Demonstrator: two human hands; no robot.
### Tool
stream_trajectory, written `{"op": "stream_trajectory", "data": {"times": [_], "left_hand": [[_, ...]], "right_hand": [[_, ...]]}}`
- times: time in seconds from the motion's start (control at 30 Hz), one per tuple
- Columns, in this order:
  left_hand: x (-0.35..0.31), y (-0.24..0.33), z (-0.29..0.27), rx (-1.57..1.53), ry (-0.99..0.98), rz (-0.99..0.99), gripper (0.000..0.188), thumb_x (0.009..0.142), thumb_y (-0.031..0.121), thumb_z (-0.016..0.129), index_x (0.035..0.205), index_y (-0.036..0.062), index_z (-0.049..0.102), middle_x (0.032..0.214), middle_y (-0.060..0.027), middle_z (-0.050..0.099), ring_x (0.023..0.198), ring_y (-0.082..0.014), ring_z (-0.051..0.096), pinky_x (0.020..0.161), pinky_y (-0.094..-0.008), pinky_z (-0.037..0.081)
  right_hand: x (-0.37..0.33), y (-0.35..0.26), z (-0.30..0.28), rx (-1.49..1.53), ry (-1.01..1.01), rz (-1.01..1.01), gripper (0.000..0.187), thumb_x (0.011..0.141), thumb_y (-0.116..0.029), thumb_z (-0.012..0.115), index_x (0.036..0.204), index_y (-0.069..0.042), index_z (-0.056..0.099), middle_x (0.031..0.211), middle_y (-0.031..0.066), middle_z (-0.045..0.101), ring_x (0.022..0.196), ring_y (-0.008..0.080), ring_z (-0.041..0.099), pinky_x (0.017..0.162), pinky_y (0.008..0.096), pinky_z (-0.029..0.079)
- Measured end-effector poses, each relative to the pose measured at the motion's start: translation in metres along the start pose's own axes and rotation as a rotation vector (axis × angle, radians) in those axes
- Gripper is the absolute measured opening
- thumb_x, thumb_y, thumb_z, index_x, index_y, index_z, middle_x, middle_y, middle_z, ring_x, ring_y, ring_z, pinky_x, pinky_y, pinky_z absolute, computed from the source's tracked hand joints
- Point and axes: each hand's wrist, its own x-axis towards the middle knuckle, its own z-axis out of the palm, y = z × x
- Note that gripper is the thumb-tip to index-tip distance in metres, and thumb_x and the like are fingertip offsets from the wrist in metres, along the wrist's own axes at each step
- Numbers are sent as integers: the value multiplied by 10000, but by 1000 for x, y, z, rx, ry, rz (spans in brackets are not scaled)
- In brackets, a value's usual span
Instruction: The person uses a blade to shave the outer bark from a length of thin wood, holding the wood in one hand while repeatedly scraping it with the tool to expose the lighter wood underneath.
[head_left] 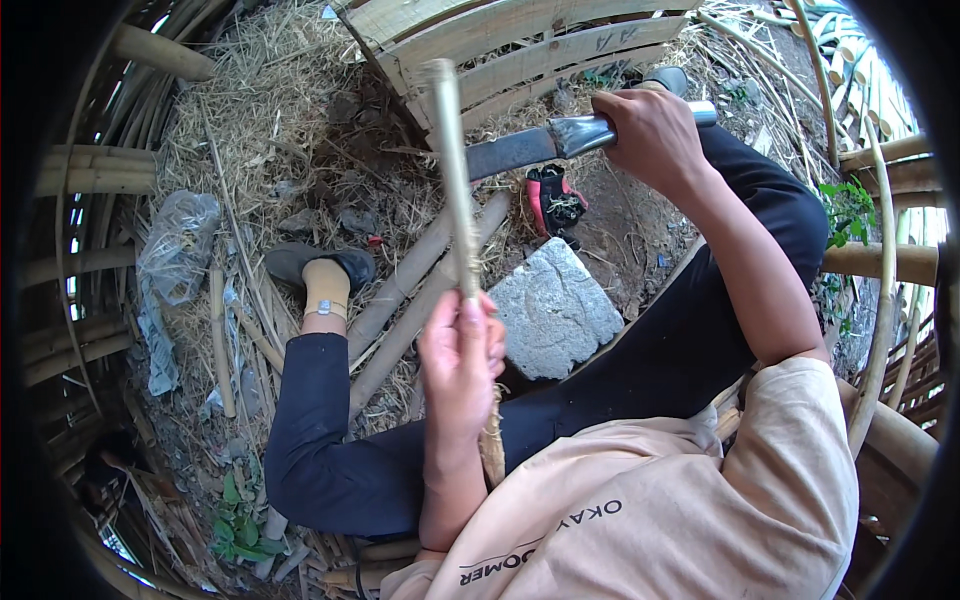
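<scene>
My left hand (pixel 461 355) is closed around a slim bamboo stick (pixel 455 165), which stands up from the fist, its lower end running down past my wrist. The top of the stick is slightly blurred. My right hand (pixel 650 132) grips the shiny metal handle of a machete (pixel 515 152). Its dark, broad blade points left and its tip end meets the stick's outline; whether the two touch, I cannot tell. Below the blade lies a red and black glove-like item (pixel 552 203) on the ground. A rough grey stone block (pixel 555 310) sits between my legs, just right of my left hand.
A wooden slatted crate (pixel 530 55) stands ahead. Bamboo poles (pixel 405 285) lie on the straw-strewn ground between my feet. A clear plastic bag (pixel 180 245) is at the left. Bamboo railings (pixel 95 170) flank both sides, with cut bamboo (pixel 850 55) piled at the far right.
</scene>
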Motion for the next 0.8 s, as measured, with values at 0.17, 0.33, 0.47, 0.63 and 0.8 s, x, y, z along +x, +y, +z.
{"op": "stream_trajectory", "data": {"times": [0.17, 0.33, 0.47, 0.63, 0.8], "left_hand": [[5, -29, 11, 89, -118, -54, 193, 1050, 253, 479, 1002, 69, 511, 657, 57, 419, 532, -2, 366, 443, -158, 276], [17, -16, -14, 98, 167, -32, 177, 1052, 219, 466, 1004, 55, 511, 663, 65, 407, 522, 0, 354, 416, -154, 255], [21, -2, -29, 106, 287, 48, 174, 1053, 200, 459, 1021, 35, 503, 665, 46, 409, 527, -3, 343, 445, -164, 263], [13, 0, -17, 92, 177, 62, 172, 1064, 225, 435, 1031, 60, 473, 693, 38, 423, 544, -13, 352, 452, -163, 280], [12, 2, -13, 37, 63, -106, 204, 1067, 283, 429, 993, 94, 448, 709, 48, 401, 563, -8, 342, 461, -152, 273]], "right_hand": [[0, -11, -9, 33, 101, -160, 250, 649, -95, 724, 883, -124, 642, 779, 36, 690, 729, 242, 690, 707, 378, 514], [-2, -6, -14, 24, 122, -143, 249, 662, -74, 721, 888, -138, 637, 761, 19, 684, 716, 237, 683, 733, 371, 506], [-1, 6, -22, -7, 77, -50, 189, 680, -110, 717, 849, -130, 634, 753, 40, 682, 730, 253, 684, 727, 388, 505], [0, 7, -24, 81, 18, 30, 135, 681, -117, 696, 794, -107, 624, 704, 81, 658, 707, 291, 677, 658, 432, 516], [-5, -4, -14, 355, -116, -24, 140, 699, -107, 676, 838, -96, 666, 683, 114, 653, 685, 315, 671, 652, 441, 521]]}}
